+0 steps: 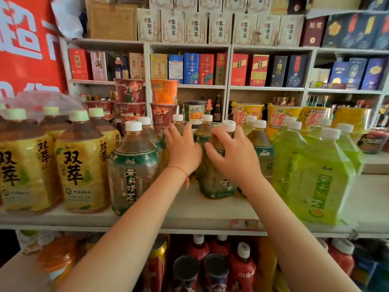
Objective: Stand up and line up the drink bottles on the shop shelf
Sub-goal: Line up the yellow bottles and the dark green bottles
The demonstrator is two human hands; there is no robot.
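Large drink bottles stand on a white shop shelf (189, 216). Yellow-label tea bottles (82, 165) are on the left, green-label jasmine tea bottles (132, 165) in the middle, and bright green tea bottles (320, 175) on the right. My right hand (235, 154) curls its fingers round the shoulder of a middle jasmine tea bottle (216, 184), which stands slightly tilted. My left hand (183, 148) reaches between the bottles just left of it, fingers spread and touching a bottle behind; what it touches is partly hidden.
Stacked instant noodle cups (130, 98) and noodle bowls (282, 116) sit behind the bottles. Boxed liquor fills the upper wall shelves (189, 68). Red bottles and cans (242, 268) crowd the shelf below. A red banner (27, 43) hangs at left.
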